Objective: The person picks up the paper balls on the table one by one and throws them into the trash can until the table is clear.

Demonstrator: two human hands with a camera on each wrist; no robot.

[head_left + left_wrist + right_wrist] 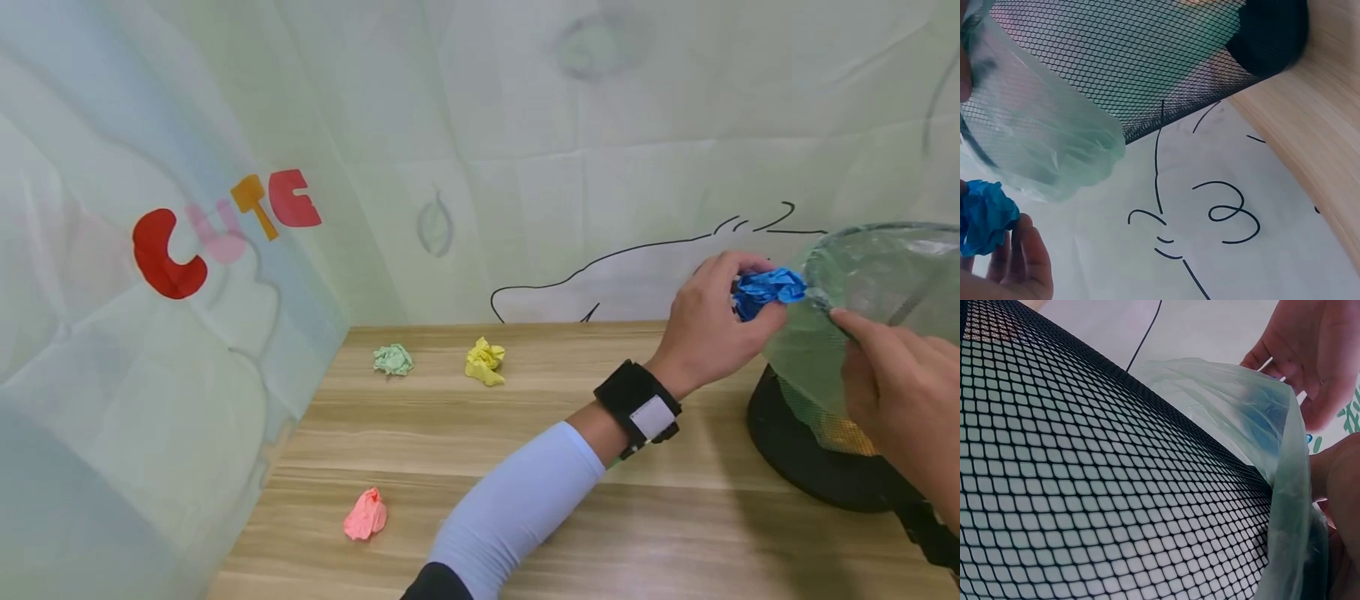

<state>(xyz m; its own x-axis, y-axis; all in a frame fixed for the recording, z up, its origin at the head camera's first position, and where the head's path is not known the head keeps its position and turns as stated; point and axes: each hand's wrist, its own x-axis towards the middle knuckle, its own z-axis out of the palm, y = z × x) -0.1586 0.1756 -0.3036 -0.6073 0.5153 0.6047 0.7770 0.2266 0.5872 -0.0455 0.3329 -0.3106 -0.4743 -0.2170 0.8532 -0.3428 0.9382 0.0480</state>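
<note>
A crumpled ball of blue paper (pixel 768 287) is pinched in my left hand (pixel 708 321), thumb below and fingers above, right at the rim of a black mesh trash bin (pixel 1116 56). In the left wrist view the blue paper sits at the left edge, just outside the bin's lined mouth. A pale green plastic bag (pixel 802 354) lines the bin and folds over its rim. My right hand (pixel 903 387) grips the near side of that rim, index finger lying along the bag's edge. The right wrist view shows the bag's fold beside the right hand's fingers.
On the wood-grain table (pixel 525 442) lie a light green paper ball (pixel 393 360), a yellow one (pixel 485 362) and a pink one (pixel 366 514). The bin's dark round base (pixel 795 467) stands at the right. A printed curtain (pixel 420 167) hangs along the back and left edges.
</note>
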